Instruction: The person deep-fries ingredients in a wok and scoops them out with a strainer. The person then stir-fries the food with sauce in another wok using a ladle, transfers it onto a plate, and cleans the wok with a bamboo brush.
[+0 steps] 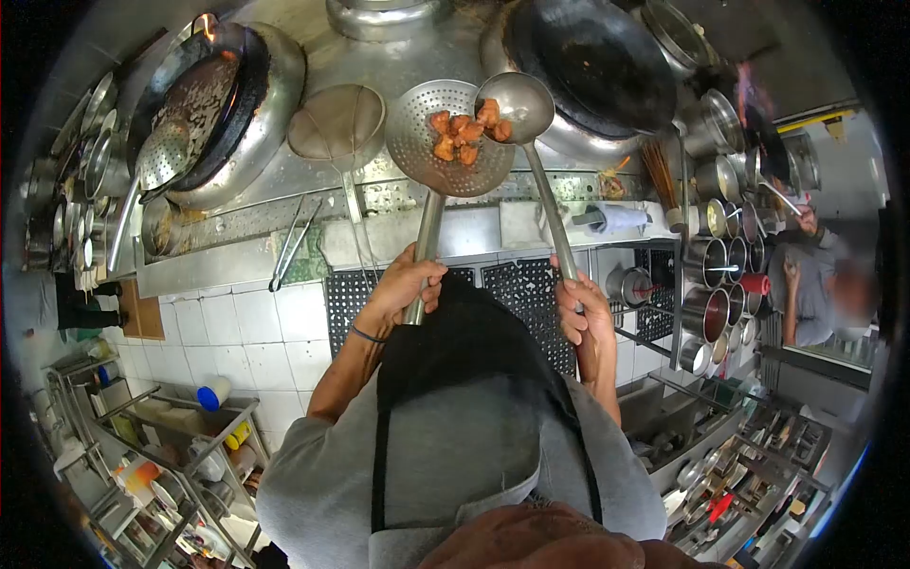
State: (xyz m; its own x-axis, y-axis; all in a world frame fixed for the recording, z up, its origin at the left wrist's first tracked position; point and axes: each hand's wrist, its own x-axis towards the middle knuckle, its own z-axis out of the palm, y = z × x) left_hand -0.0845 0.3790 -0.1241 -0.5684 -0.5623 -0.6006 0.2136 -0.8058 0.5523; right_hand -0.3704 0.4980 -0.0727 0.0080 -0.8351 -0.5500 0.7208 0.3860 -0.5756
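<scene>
Holding a skimmer left and a ladle right, browned pieces ahead of and between my hands.

My left hand is wrapping its fingers around the skimmer's tube handle; my right hand is curling around the ladle's handle, neither one spreading. Most pieces are lying on the perforated disc ahead of my left hand, probably because the holes are letting liquid through; a couple are sitting in the ladle's bowl, which is overlapping the disc's right rim, can't tell if metal is touching. Long handles are likely sparing both hands the heat. A wire strainer is resting beyond my left hand to its left, tongs lying left of it, presumably within reach. A dark wok is standing beyond my right hand.
</scene>
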